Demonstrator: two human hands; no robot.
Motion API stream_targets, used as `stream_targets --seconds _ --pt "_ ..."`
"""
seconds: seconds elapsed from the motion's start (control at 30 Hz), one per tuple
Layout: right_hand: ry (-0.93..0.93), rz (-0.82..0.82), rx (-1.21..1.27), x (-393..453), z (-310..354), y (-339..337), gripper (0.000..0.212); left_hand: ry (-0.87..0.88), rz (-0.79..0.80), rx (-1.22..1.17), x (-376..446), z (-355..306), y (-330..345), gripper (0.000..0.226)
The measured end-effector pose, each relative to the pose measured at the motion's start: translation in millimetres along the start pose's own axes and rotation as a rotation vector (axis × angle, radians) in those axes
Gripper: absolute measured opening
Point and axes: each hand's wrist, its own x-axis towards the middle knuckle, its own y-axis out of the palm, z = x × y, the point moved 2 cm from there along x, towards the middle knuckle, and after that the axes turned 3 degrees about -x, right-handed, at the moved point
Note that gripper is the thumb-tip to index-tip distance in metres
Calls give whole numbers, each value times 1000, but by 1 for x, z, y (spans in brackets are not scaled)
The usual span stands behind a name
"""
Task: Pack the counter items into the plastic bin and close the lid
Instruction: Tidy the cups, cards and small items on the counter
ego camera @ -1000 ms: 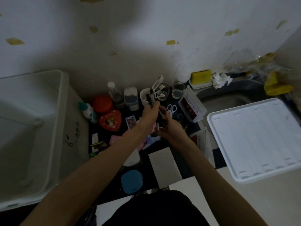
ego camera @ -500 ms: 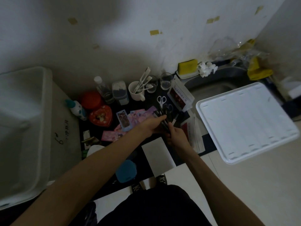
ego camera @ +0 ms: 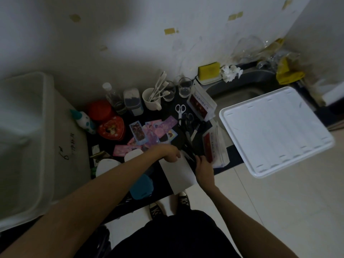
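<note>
Counter items nearest the person, a white card (ego camera: 178,172) and a teal case (ego camera: 141,186), lie at the worktop (ego camera: 234,159) edge, where both hands meet over slim dark tools (ego camera: 188,155): the left hand (ego camera: 168,152) curls down on them, the right hand (ego camera: 203,164) closes on their near end, though the exact grip is too dim to tell. Farther back sit scattered photo cards (ego camera: 154,131), scissors (ego camera: 180,110) and a mug (ego camera: 151,99), with the plastic bin (ego camera: 28,138) at left and its lid (ego camera: 275,131) over the sink. Loose tools gathered together could slip and knock cards off the edge.

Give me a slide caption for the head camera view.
Both hands gather dark items on cluttered counter; bin left, lid right.
</note>
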Motion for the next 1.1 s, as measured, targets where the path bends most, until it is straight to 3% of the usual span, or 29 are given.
stream_targets --seconds 0.13,0.3,0.6,0.83,1.1 --pt "-67 -65 -73 7 0 0 26 7 104 116 -2 2 7 51" --pt "-270 9 -437 10 -11 5 23 4 141 174 -4 2 10 53" --pt "-317 35 -601 4 -25 10 63 33 32 186 1 -3 7 57" --pt "-434 -90 -696 1 -17 13 39 55 -72 169 10 -7 4 54" --pt "-337 -124 -526 10 2 12 33 92 -115 118 19 5 -1 46"
